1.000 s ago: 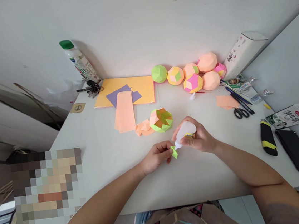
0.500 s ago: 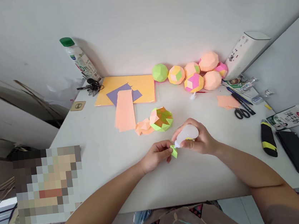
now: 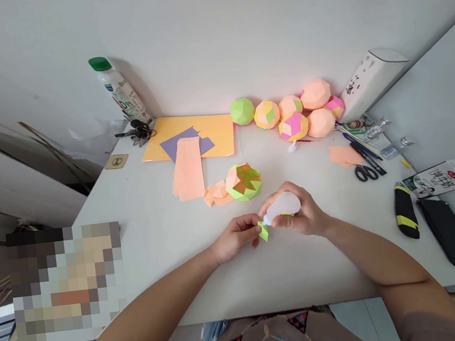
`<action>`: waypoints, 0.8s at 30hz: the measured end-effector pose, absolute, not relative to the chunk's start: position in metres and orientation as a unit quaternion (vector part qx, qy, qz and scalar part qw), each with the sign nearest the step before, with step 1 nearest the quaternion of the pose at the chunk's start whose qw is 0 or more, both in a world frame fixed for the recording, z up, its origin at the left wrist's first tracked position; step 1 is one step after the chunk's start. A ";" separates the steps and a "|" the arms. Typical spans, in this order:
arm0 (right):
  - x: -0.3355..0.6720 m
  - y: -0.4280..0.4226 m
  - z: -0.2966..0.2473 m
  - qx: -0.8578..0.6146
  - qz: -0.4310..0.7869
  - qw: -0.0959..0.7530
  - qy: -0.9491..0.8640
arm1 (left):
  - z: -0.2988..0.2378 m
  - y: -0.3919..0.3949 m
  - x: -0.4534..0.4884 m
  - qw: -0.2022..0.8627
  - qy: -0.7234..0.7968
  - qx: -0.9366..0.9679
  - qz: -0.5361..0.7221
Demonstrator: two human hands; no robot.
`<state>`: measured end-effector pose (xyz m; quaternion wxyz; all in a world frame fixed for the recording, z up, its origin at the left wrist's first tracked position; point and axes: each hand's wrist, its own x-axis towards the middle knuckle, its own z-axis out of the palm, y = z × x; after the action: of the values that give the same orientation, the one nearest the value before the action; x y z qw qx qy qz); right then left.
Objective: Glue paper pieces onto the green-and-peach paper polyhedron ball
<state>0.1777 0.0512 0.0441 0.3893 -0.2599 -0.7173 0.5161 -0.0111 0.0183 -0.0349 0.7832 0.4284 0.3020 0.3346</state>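
My left hand (image 3: 235,238) pinches a small folded green paper piece (image 3: 263,231) just above the white table (image 3: 157,238). My right hand (image 3: 302,214) is wrapped round a small white glue bottle (image 3: 281,206), tipped sideways with its nozzle touching the green piece. Just beyond the hands sits a half-built green and orange paper ball (image 3: 243,181), open at the top, with loose orange folded pieces (image 3: 216,193) beside it on the left.
Several finished paper balls (image 3: 292,111) line the wall. Orange paper strips (image 3: 187,168) and yellow and purple sheets (image 3: 191,136) lie at the back left, near keys (image 3: 136,131) and a green-capped bottle (image 3: 120,92). Scissors (image 3: 365,168), pens, a utility knife (image 3: 405,211) and a black case (image 3: 450,232) lie right.
The glue bottle has tilted flatter in my right hand, its nozzle staying on the green piece. My left hand has hardly moved.
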 end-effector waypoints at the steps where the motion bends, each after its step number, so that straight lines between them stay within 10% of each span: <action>1: 0.178 0.052 0.044 -0.262 0.520 0.384 -0.716 | -0.035 0.018 -0.011 0.783 0.302 0.428 0.334; 24: 0.175 0.053 0.045 -0.309 0.517 0.394 -0.695 | -0.028 0.020 -0.012 0.781 0.312 0.428 0.330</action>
<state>0.1754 0.0533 0.0453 0.3938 -0.3092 -0.6945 0.5166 -0.0118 0.0196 -0.0276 0.7813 0.4282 0.3119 0.3301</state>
